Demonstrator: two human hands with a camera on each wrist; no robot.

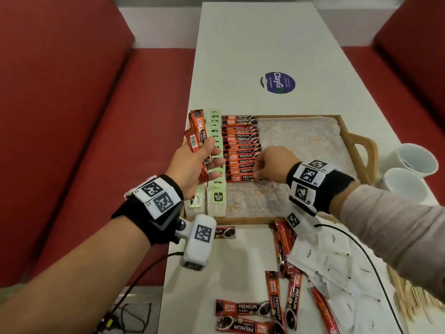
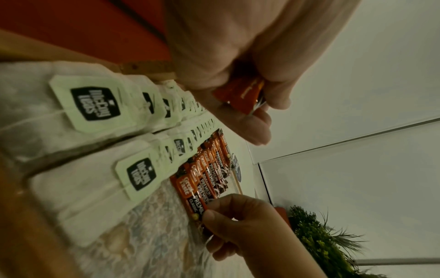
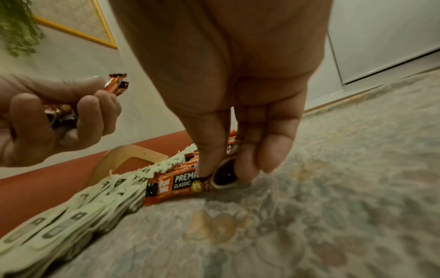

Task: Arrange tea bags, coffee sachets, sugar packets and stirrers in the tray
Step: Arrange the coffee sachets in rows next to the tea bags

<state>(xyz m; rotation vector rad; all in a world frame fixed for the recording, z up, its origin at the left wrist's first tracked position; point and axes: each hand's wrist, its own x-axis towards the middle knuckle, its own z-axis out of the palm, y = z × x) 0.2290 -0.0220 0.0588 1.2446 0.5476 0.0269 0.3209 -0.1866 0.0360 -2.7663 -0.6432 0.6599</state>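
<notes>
Left hand (image 1: 192, 165) grips a bunch of sachets (image 1: 198, 133) above the tray (image 1: 346, 131); right hand (image 1: 272, 165) pinches the nearest sachet (image 3: 181, 185) in the row.

head looks steeply down; both wrist views sit close, sharing the tray (image 1: 358, 150).

Stirrers (image 1: 409, 295) cut by right edge; loose sachets (image 1: 245, 327) cropped at bottom.

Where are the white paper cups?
In the head view, two white paper cups stand on the white table, just right of the wooden tray's handle.
</notes>
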